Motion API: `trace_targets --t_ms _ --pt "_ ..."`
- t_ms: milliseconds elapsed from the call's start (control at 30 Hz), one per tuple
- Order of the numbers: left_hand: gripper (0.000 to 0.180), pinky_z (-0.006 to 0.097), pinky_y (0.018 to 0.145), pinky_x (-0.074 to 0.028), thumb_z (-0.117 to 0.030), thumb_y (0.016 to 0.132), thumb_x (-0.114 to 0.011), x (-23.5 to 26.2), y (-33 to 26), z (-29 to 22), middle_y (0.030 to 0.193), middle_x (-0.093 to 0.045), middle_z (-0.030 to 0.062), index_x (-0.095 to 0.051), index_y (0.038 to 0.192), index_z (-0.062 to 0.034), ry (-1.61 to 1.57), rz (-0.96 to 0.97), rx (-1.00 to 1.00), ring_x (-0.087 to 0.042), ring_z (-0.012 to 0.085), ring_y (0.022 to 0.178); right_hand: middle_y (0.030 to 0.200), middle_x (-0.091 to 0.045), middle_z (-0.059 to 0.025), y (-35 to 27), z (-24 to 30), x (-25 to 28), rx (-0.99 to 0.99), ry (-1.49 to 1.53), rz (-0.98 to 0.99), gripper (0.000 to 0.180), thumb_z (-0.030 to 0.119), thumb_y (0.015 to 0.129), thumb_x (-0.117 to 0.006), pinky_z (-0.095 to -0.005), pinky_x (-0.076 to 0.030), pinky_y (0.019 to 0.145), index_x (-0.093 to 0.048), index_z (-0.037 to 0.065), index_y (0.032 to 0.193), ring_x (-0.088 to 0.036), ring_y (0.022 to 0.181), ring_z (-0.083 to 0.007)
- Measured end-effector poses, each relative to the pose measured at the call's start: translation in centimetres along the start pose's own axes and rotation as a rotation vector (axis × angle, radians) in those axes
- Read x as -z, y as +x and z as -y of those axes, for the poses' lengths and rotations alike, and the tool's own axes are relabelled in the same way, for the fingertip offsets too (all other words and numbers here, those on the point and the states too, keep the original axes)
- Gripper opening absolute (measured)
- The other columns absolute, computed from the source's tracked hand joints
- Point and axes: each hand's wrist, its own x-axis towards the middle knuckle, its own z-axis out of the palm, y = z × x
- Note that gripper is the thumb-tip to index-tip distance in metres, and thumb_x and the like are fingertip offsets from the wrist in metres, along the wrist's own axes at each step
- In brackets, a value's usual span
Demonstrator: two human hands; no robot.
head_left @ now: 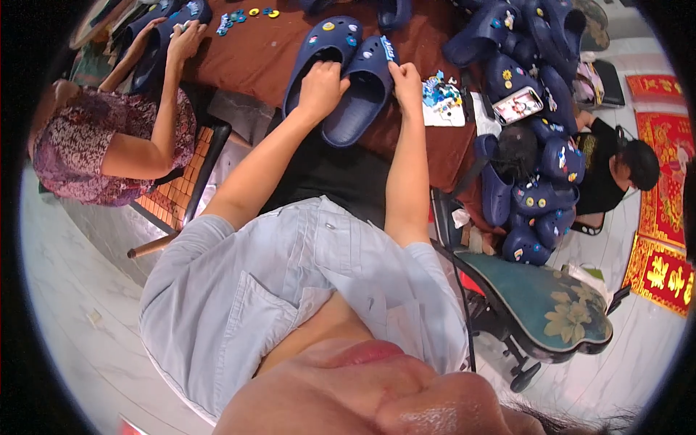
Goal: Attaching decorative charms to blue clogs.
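A pair of navy clogs lies in front of me: the left clog point(335, 35) carries several small charms, and the right clog point(355, 109) has a blue-and-white letter charm point(388, 49) along its outer side. My left hand point(324, 88) is closed with curled fingers at the opening of the left clog, beside the inner edge of the right one. Its fingertips are hidden. At the outer edge of the right clog, just below the letter charm, my right hand point(407, 85) pinches the rim between thumb and fingers. To its right, loose charms point(444, 93) are heaped on a white sheet.
A brown cloth point(254, 61) covers the table, with more charms point(223, 25) at the far left. Clogs point(542, 196) are piled on the right, near a phone point(518, 106). One person point(116, 145) works at left; another point(616, 163) sits at right. A green chair point(540, 308) stands nearby.
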Motion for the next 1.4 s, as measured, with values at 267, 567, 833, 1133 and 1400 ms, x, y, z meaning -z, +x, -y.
trace_targets --t_ms 267,567,833,1133,1400 --pt "0.03 0.046 0.083 -0.051 -0.021 0.078 -0.07 -0.1 -0.1 -1.0 0.1 -0.064 0.0184 -0.06 0.095 0.0014 -0.024 0.069 0.06 -0.059 0.0365 0.1 0.071 -0.047 -0.0086 -0.7 -2.4 0.4 0.135 0.109 -0.073 0.02 0.018 0.092 -0.057 -0.0354 -0.043 0.065 -0.048 0.001 0.086 -0.047 0.066 -0.0205" --pt "0.031 0.045 0.085 -0.051 -0.021 0.076 -0.07 -0.6 -0.6 -0.3 0.102 -0.063 0.0193 -0.06 0.096 0.0015 -0.031 0.051 0.055 -0.058 0.0362 0.102 0.073 -0.048 -0.0102 -2.5 0.3 0.2 0.268 0.003 -0.186 0.017 0.014 0.091 -0.054 -0.0361 -0.043 0.067 -0.047 0.001 0.083 -0.047 0.067 -0.0216" --pt "0.034 0.045 0.09 -0.049 -0.02 0.078 -0.07 -0.1 -0.6 -0.3 0.105 -0.064 0.0194 -0.061 0.101 0.0028 -0.024 0.058 0.06 -0.058 0.036 0.105 0.073 -0.047 -0.0066 -2.9 -0.8 -0.5 0.315 0.068 -0.233 0.015 0.014 0.092 -0.052 -0.0341 -0.043 0.062 -0.046 0.003 0.083 -0.048 0.065 -0.0171" --pt "0.025 0.045 0.081 -0.052 -0.017 0.078 -0.069 -0.5 -0.2 0.3 0.095 -0.064 0.018 -0.059 0.09 0.0023 -0.004 -0.019 0.001 -0.06 0.0356 0.094 0.072 -0.053 -0.0158 -2.7 -1.5 -1.3 0.119 0.177 -0.2 0.02 0.02 0.097 -0.051 -0.0402 -0.045 0.063 -0.046 0.002 0.09 -0.056 0.065 -0.0293" --pt "0.028 0.046 0.083 -0.049 -0.017 0.081 -0.068 -0.9 -0.3 0.4 0.098 -0.063 0.0204 -0.059 0.097 0.0043 -0.032 -0.014 0.01 -0.058 0.0388 0.095 0.063 -0.054 -0.0047 -4.5 0.9 0.0 0.199 0.178 -0.2 0.018 0.019 0.097 -0.057 -0.0294 -0.04 0.051 -0.053 0.003 0.09 -0.051 0.055 -0.011"
